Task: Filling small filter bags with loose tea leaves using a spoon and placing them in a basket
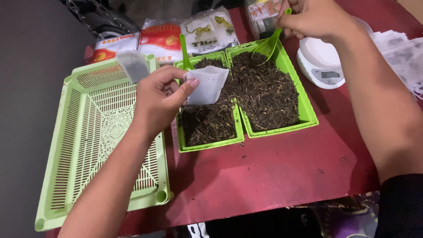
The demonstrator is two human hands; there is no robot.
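Over the near green tray (207,143) of dark loose leaves, the small white filter bag (207,84) was held up in the left hand (161,99), pinched at its edge between thumb and fingers (190,83), so that grip was closed on the bag. The right hand (315,17) was clenched round the handle of a green scoop (269,44), its bowl dipped into the far tray (304,99) of leaves. Honestly the risk I'd see: the bag's mouth looked barely open, so a loaded scoop could dump leaves down the outside and onto the red table (273,176). A second scoop (185,53) stood in the near tray, an empty slotted tray (66,132) sat left, and a white scale (321,66) sat right.
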